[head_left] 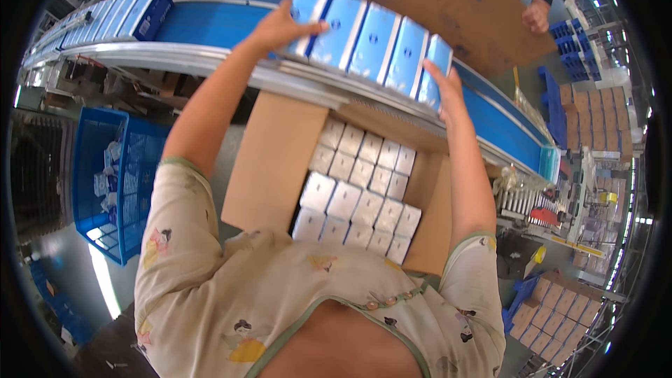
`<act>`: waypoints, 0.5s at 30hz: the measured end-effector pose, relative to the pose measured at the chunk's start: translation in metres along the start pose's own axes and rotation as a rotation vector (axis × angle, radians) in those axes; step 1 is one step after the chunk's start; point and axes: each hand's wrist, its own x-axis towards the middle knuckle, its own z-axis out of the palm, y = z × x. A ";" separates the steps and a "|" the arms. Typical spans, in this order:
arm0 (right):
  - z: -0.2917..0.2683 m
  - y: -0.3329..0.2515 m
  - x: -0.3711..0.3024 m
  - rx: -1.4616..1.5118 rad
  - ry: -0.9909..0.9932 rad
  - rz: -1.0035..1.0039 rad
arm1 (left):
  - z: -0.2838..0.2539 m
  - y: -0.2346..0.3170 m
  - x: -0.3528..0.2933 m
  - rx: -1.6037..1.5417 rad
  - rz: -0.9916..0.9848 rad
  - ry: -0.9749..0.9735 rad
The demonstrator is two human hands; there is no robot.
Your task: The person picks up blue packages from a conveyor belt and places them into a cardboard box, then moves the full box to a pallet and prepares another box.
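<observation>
A row of several light-blue and white boxes point(371, 38) lies on the blue conveyor belt point(210, 21). My left hand point(280, 26) presses against the row's left end. My right hand point(442, 84) presses against its right end, so the row is clamped between both hands. Below the belt stands an open cardboard carton point(269, 161) packed with several white boxes point(360, 192) standing on end in rows.
More light-blue boxes point(122, 14) sit further left on the belt. A blue plastic crate point(115, 182) stands at my left. Another person's hand point(537, 17) holds a large cardboard carton point(434, 0) beyond the belt. Stacked cartons point(595, 115) fill the right side.
</observation>
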 end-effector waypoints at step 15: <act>-0.143 0.139 -0.203 -0.247 -0.121 0.248 | 0.135 0.040 -0.244 0.208 -0.184 -0.299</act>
